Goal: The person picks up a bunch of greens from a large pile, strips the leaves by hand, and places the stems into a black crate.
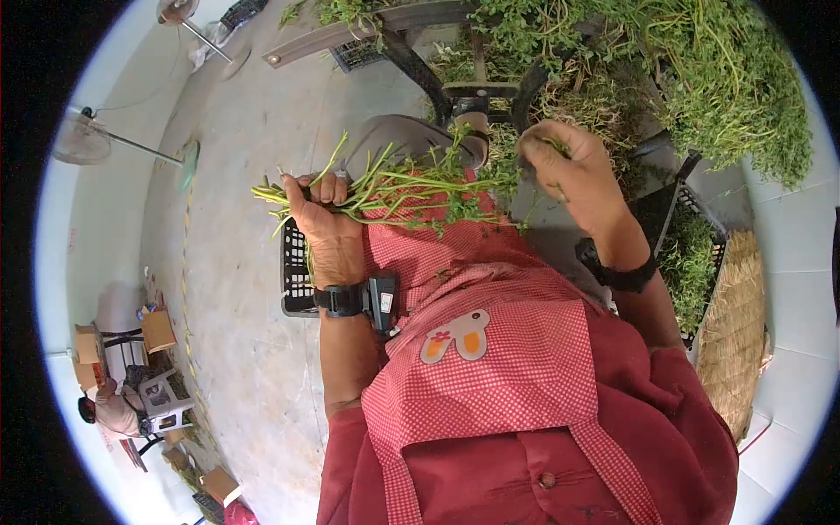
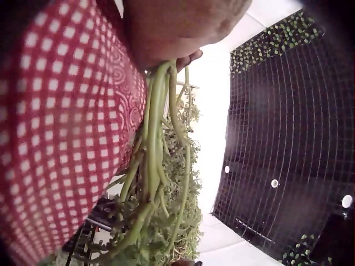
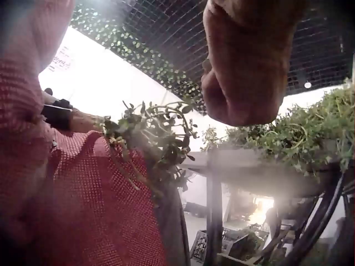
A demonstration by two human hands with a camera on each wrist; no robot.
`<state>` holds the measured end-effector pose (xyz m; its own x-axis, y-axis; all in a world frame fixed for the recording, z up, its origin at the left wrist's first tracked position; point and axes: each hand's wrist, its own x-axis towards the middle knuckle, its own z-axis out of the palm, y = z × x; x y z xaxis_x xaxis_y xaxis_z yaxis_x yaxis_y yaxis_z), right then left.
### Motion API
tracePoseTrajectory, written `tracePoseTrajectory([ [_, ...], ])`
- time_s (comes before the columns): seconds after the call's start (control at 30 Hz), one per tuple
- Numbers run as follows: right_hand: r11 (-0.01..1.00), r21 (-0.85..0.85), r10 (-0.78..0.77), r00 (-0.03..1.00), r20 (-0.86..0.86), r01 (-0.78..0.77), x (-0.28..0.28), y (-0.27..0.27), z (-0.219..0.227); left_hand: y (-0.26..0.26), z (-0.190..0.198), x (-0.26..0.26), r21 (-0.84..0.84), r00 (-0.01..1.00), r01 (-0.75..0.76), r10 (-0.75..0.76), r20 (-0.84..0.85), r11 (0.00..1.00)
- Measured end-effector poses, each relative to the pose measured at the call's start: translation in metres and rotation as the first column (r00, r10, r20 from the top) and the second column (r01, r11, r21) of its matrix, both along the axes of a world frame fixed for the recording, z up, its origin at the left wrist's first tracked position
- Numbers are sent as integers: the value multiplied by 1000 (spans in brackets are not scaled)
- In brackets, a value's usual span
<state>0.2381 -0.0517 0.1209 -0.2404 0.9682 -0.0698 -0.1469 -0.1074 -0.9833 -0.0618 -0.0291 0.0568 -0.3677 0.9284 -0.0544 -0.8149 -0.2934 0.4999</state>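
Note:
In the head view the left hand (image 1: 328,214) grips a bunch of green leafy stems (image 1: 411,188) near their cut ends, leaves pointing right over the red checked apron (image 1: 499,350). The left wrist view shows the stems (image 2: 158,127) hanging below that hand (image 2: 183,27). Just right of the leafy tips, the right hand (image 1: 569,171) has its fingers curled round a small bit of greenery (image 1: 557,147). In the right wrist view the right hand (image 3: 244,72) is raised, apart from the bunch (image 3: 152,133).
A large heap of greens (image 1: 735,96) lies on a table with a metal edge (image 1: 350,35). Black crates stand at the lap's left (image 1: 299,271) and right (image 1: 691,262). Loose greens cover the floor under the table. Fans stand upper left; another person (image 1: 118,411) sits lower left.

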Motion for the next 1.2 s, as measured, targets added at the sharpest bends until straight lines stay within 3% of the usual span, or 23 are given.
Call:
tracePoseTrajectory([
  [0.07,921,387,-122,910,395,-45,-8,-5,2,-1,1,0,-5,1000,-8,8,-3,1000],
  [0.13,879,468,-152,876,458,-92,-19,-10,1,0,3,3,-7,1000,-12,12,-3,1000],
  [0.2,794,572,-226,774,591,-205,-31,-9,-8,-1,5,6,-26,999,-24,25,27,999],
  [0.23,794,572,-224,775,591,-206,-34,-10,-15,-2,4,6,-27,999,-26,27,26,999],
  [0.3,708,624,-300,658,691,-332,-40,-9,-26,0,5,7,-55,998,-65,66,17,996],
  [0.33,690,630,-304,647,700,-358,-40,-7,-31,-1,5,7,-38,998,-60,60,2,997],
  [0.47,727,604,-279,664,694,-326,-40,-5,-20,-2,8,10,-66,995,-101,100,-12,993],
  [0.57,720,618,-359,591,722,-317,-39,2,-7,-2,6,9,-53,997,-74,72,-33,996],
  [0.63,746,614,-468,454,758,-256,-43,13,-10,-1,7,9,-84,997,-76,74,-26,994],
  [0.67,745,615,-468,454,758,-258,-40,23,-16,-1,9,10,-113,997,-79,78,-19,990],
  [0.73,772,626,-575,546,609,114,-20,48,-26,-3,9,11,-98,997,-79,77,-25,992],
  [0.77,769,631,-573,549,608,103,-2,57,-25,-2,10,11,-86,996,-79,76,-34,993],
  [0.8,897,338,-400,851,342,286,20,63,-23,-2,12,12,-84,996,-90,88,-28,992],
  [0.83,957,-36,-289,955,-63,287,32,63,-20,-4,15,14,-118,994,-113,111,-22,987],
  [0.87,957,-35,-289,955,-59,288,30,59,-14,-3,17,17,-148,991,-130,129,-16,980],
  [0.93,950,-188,-304,885,-352,251,23,46,3,-4,14,16,-111,995,-93,95,13,989],
  [0.97,952,-177,-296,890,-347,248,22,45,2,-4,16,17,-73,997,-64,66,33,995],
  [1.03,999,1,-39,939,-341,42,17,44,-6,-5,18,20,-73,994,-90,94,50,993],
  [1.1,1000,11,31,932,-361,-29,5,32,6,-6,20,20,-103,994,-106,110,27,989],
  [1.17,993,109,41,996,-75,-32,-12,17,19,-6,18,20,-101,993,-115,118,26,988],
  [1.2,997,72,41,999,8,-41,-20,11,22,-6,17,19,-80,995,-94,97,35,992],
])
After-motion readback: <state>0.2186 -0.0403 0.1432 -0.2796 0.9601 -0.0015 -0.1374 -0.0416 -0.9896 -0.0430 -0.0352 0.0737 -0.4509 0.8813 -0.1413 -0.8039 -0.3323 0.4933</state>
